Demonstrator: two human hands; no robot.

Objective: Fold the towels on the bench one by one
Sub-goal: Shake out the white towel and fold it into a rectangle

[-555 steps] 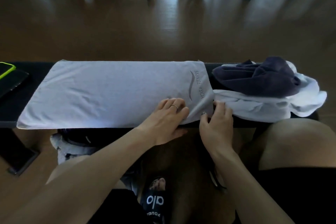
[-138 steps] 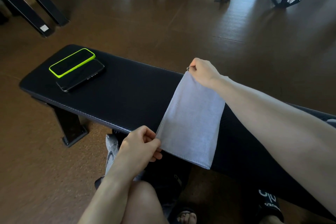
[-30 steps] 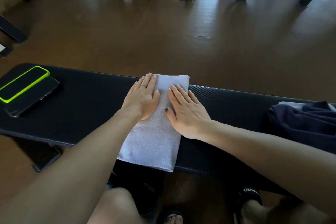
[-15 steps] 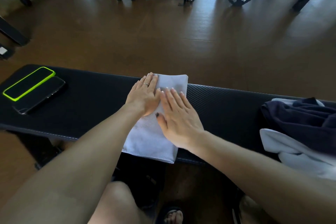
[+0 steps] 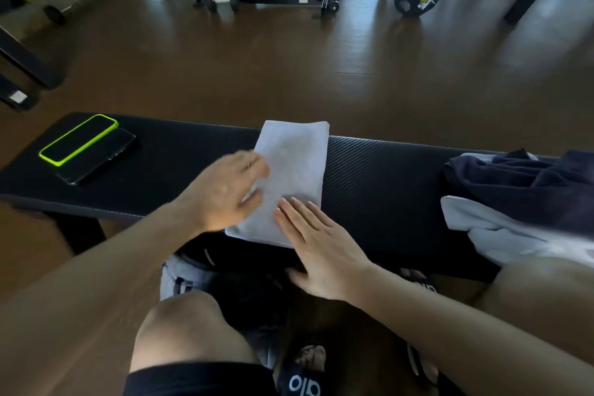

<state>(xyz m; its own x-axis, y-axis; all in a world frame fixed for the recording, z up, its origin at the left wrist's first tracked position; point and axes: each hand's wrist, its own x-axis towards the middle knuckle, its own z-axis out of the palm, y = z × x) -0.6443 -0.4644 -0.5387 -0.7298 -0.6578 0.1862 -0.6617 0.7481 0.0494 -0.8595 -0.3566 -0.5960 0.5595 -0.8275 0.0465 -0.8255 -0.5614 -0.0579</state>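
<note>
Head view, we see black bench (image 5: 385,177), unfolded towel pile (image 5: 514,202) at right end. Folded grey towel (image 5: 295,167) mid-bench. Right hand (image 5: 318,244) flat, fingers straight on towel's near corner. Left hand (image 5: 225,193) blurred, fingers relaxed over towel's left edge. Two phones (image 5: 86,148) at left end.

three towels (image 5: 294,177) – two phones (image 5: 80,138)
</note>
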